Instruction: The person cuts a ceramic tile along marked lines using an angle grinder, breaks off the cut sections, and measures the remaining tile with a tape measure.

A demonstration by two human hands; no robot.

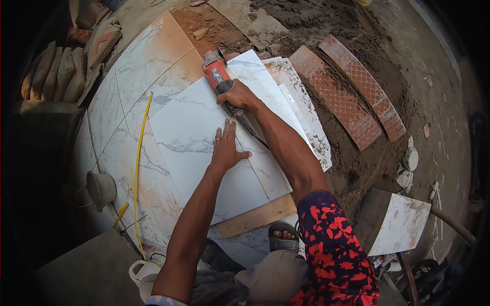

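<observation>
My right hand (236, 94) grips a red and black angle grinder (217, 74) at the upper end of a white marbled tile stack, the grinder's dark cord trailing down to the right. Below and left of it, my left hand (228, 147) lies on the large white tile (184, 127) with fingers stretched out and a ring on one finger. A straight cut or edge runs down the tiles to the right of that hand. A wooden board (255, 216) shows under their near end, by my sandaled foot (283, 234).
Marbled floor tiles (122, 92) carry a yellow tape strip (140, 148) and a bucket (102, 188). Stacked sacks (64, 71) stand upper left. Dirty tile offcuts (314, 127), reddish tile strips (342, 112) and wet mortar (347, 35) lie right. A white-faced piece (398, 224) sits lower right.
</observation>
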